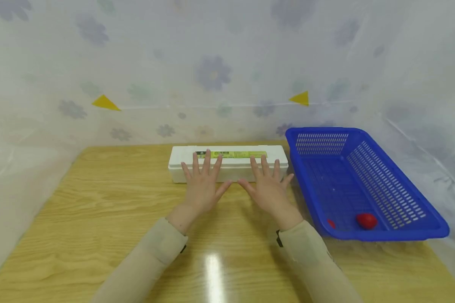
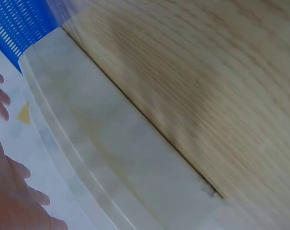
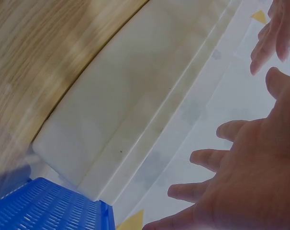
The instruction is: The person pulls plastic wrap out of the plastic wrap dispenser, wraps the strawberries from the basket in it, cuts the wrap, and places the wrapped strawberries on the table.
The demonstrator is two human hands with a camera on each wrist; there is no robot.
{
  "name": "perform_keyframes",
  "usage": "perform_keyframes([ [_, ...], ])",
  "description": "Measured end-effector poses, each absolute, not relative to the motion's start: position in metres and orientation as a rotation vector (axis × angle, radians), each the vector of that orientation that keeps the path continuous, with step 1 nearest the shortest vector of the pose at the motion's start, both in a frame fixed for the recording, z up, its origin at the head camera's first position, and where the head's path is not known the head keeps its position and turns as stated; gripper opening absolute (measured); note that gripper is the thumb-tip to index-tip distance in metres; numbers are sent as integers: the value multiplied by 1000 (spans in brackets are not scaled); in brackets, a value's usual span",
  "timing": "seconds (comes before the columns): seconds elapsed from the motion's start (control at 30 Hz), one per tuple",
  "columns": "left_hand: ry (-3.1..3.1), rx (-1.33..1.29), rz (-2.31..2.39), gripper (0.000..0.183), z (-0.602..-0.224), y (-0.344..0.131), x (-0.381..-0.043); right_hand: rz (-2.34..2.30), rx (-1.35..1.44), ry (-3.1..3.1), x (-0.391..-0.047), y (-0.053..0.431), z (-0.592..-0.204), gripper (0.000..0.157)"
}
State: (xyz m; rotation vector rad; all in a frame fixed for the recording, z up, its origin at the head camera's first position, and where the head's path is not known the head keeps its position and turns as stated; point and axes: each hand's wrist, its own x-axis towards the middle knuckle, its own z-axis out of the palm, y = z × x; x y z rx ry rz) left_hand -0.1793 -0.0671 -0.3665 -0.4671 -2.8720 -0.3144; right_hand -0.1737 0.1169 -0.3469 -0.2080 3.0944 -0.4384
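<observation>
A long white box (image 1: 227,172) with a closed lid and a yellow-green label (image 1: 242,154) stands at the back middle of the table. My left hand (image 1: 202,187) is spread palm down in front of its left half, fingers straight. The right hand (image 1: 270,191) is spread the same way before the right half, its thumb pointing toward the left thumb. In both wrist views the hands appear apart from the box's front wall, holding nothing. The right wrist view shows the right hand's (image 3: 250,167) fingers fanned out.
A blue plastic basket (image 1: 303,189) stands right of the box, with a red object (image 1: 366,221) and a smaller red piece (image 1: 331,223) in it. Behind the wooden table (image 1: 110,219) hangs a flowered sheet (image 1: 212,50) with yellow triangles (image 1: 300,98).
</observation>
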Motion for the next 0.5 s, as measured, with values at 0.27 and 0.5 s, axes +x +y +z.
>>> perform_keyframes([
  [0.27, -2905, -462, -302, 72, -363, -69, -177, -458, -238, 3092, -174, 114, -346, 76],
  [0.5, -2950, -394, -319, 74, -366, -78, -174, -437, -259, 3080, -175, 115, -350, 76],
])
